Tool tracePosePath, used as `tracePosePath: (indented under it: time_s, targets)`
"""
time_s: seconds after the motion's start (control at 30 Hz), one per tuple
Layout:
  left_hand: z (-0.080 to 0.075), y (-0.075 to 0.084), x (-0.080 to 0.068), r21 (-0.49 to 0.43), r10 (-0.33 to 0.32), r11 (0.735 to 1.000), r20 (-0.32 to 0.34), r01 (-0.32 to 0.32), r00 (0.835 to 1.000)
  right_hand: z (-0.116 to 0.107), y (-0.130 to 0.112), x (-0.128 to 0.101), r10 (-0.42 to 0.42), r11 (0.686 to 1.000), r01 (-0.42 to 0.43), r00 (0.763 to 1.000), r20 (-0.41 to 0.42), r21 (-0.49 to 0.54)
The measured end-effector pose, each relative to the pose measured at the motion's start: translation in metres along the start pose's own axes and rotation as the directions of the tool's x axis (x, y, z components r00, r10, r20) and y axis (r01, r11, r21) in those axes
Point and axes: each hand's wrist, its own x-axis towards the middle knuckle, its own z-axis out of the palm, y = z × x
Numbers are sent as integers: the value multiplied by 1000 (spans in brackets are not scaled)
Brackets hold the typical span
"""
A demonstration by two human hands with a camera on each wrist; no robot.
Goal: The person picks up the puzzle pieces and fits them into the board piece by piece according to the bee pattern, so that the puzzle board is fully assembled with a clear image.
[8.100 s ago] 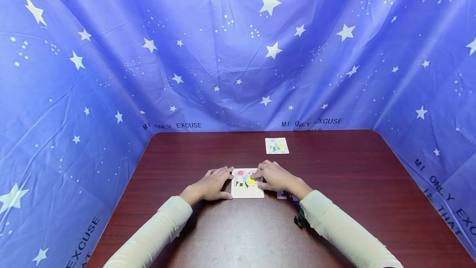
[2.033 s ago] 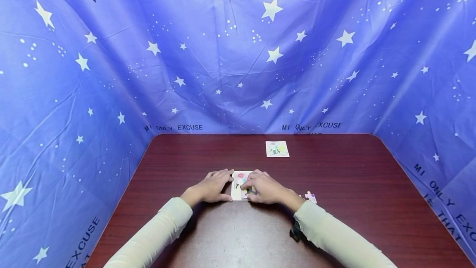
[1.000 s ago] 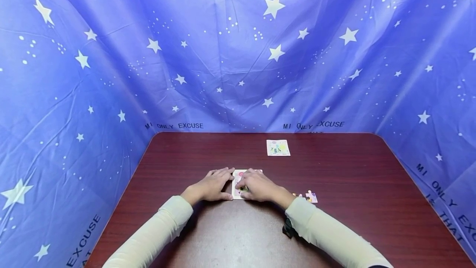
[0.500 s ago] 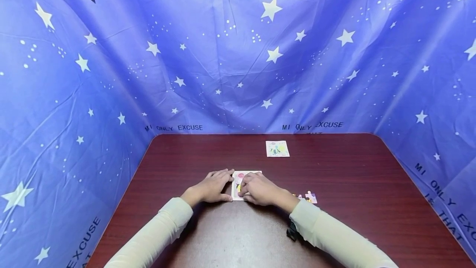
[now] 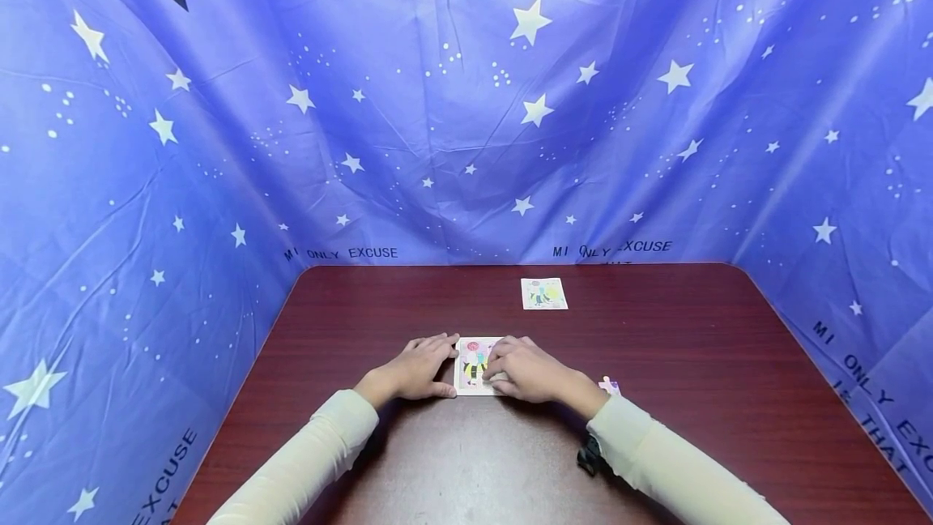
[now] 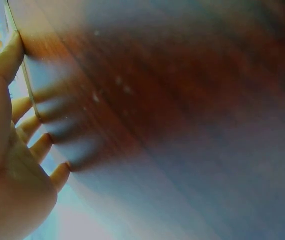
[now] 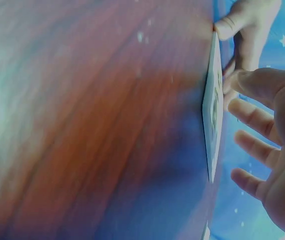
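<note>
A small jigsaw puzzle in a white frame (image 5: 472,388) lies flat mid-table, with a yellow-and-black striped bee figure and a red circle in its picture. My left hand (image 5: 414,368) rests at its left side, fingertips at the far left corner and thumb at the near one. Over the right part of the puzzle is my right hand (image 5: 530,371), hiding that part. In the right wrist view, the right hand's fingers (image 7: 252,146) are loosely bent above the frame's edge, and nothing shows between them and the thumb.
A loose puzzle piece (image 5: 609,385) lies by the right cuff, which partly covers that spot. Farther back sits a square card (image 5: 544,295) with a similar bee picture. Blue star-print cloth (image 5: 430,104) surrounds the brown table (image 5: 656,330) on three sides.
Pieces with yellow-and-black stripes now show on the puzzle's left part. The right hand worked over there, then shifted right within the last half second. The left hand has stayed put.
</note>
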Motion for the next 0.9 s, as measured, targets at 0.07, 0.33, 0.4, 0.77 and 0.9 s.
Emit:
tracePosePath:
  time_s: [0.07, 0.33, 0.4, 0.77, 0.9]
  targets:
    - [1, 0, 0, 2, -2, 1000, 1, 2, 1000, -2, 4, -5, 25, 999, -25, 1000, -15, 21]
    - [-1, 0, -2, -9, 10, 1000, -12, -10, 1000, -7, 21, -27, 84, 995, -80, 994, -68, 60]
    - [-1, 1, -2, -8, 10, 1000, -9, -10, 1000, -8, 24, -32, 98, 993, -93, 993, -67, 71]
    - [1, 0, -1, -10, 7, 1000, -13, -7, 1000, -14, 42, -61, 156, 982, -151, 987, -41, 110]
    - [-1, 1, -1, -13, 11, 1000, -17, -11, 1000, -13, 53, -74, 167, 980, -157, 983, -71, 119]
